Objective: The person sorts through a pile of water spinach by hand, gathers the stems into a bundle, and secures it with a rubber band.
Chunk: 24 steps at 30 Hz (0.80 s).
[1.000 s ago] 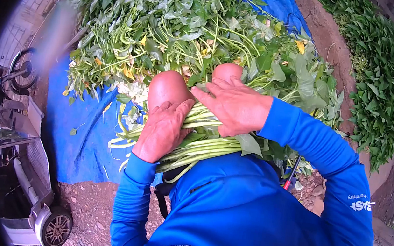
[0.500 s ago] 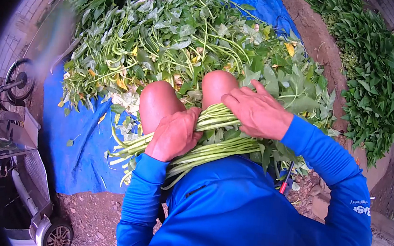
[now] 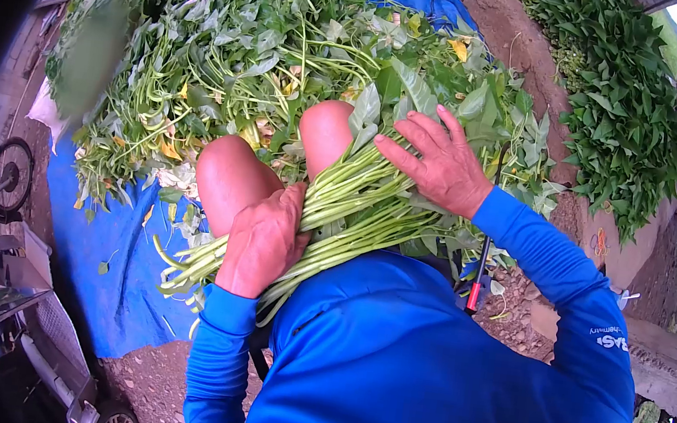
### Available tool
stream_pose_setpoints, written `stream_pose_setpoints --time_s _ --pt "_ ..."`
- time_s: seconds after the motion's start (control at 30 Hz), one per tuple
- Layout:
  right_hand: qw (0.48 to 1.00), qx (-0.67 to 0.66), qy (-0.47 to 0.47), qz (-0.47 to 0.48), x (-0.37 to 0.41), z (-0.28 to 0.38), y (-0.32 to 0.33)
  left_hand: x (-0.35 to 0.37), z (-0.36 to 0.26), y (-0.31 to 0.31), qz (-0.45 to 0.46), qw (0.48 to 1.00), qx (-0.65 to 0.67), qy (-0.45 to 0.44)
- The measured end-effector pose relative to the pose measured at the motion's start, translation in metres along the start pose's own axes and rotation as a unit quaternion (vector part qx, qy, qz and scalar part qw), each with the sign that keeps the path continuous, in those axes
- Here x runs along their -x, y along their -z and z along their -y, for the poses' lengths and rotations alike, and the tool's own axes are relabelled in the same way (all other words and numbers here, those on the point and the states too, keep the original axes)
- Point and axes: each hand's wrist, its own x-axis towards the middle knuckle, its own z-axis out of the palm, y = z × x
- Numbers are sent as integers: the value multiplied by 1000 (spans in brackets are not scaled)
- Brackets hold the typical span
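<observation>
My left hand (image 3: 260,243) is closed round a bundle of long green water spinach stems (image 3: 357,193) lying across my lap. The cut stem ends stick out to the left below that hand. A second group of stems (image 3: 361,235) lies alongside, nearer my body, partly under my left wrist. My right hand (image 3: 444,163) is open, its fingers stretched out over the leafy end of the bundle. Broad leaves (image 3: 413,86) rise just beyond its fingertips. Leaves under the right palm are hidden.
A big heap of loose water spinach (image 3: 231,57) covers the blue tarp (image 3: 90,267) before my knees. More greens (image 3: 629,119) are piled at the right. A red-handled tool (image 3: 474,296) stands by my right hip. A wheeled cart (image 3: 49,329) stands at the left.
My right hand has lifted off the stems, spreading its fingers over the leaves. My left hand keeps its grip, and the upper bundle now slants more steeply. The whole view has shifted slightly.
</observation>
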Motion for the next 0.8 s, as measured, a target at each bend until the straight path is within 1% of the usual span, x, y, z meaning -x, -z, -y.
stream_pose_setpoints --time_s 0.03,0.1,0.13,0.17,0.2,0.23,0.27,0.33,0.37,0.4,0.43,0.47,0.53,0.57,0.6,0.63,0.67,0.7,0.73,0.77,0.8 --pt "1000 -5 -14 -2 7 -2 -4 1 -1 1 4 1000 -3 -1" --pt "999 -18 -46 -4 22 0 -9 5 -2 20 71 996 32 47" --pt "999 10 -47 -6 28 0 -11 9 -7 34 102 991 48 67" --pt "997 -8 -67 -25 37 2 -13 14 -11 40 133 985 65 87" --pt "995 -24 -86 -44 46 3 -15 25 -14 25 86 995 0 43" --pt "992 -38 -103 -65 54 0 -18 37 -15 4 52 995 -87 0" --pt "989 -74 -114 -50 68 -13 -21 43 -18 -4 40 995 -87 -1" --pt "960 -149 -236 -23 91 -42 -29 51 -19 -7 42 996 -79 10" --pt "963 -63 -261 37 94 -54 -17 52 -19 -5 50 996 -72 24" --pt "955 24 -281 97 92 -68 3 54 -19 -4 56 996 -64 38" --pt "932 114 -337 68 94 -91 16 53 -19 -3 53 996 -55 39" --pt "898 201 -390 39 93 -104 32 53 -20 -2 54 997 -46 39" --pt "871 75 -476 -93 49 -101 106 50 -21 -2 46 998 -34 36" --pt "879 -29 -426 -212 7 -65 134 49 -23 -3 39 998 -32 35" --pt "872 -215 -375 -230 -26 -23 138 50 -25 -3 39 998 -30 34" --pt "833 -393 -307 -241 -60 18 133 49 -27 -3 42 998 -39 23" --pt "767 -583 -226 -144 -88 58 117 47 -27 -4 41 998 -50 14" --pt "795 -587 -142 -56 -112 88 82 48 -25 -5 43 997 -59 10" --pt "744 -648 -153 61 -126 116 37 52 -18 -4 48 999 -23 -8" --pt "743 -633 -173 131 -131 137 6 65 -10 3 36 999 9 13" --pt "726 -646 -134 193 -125 146 -18 79 -1 15 18 998 37 37"
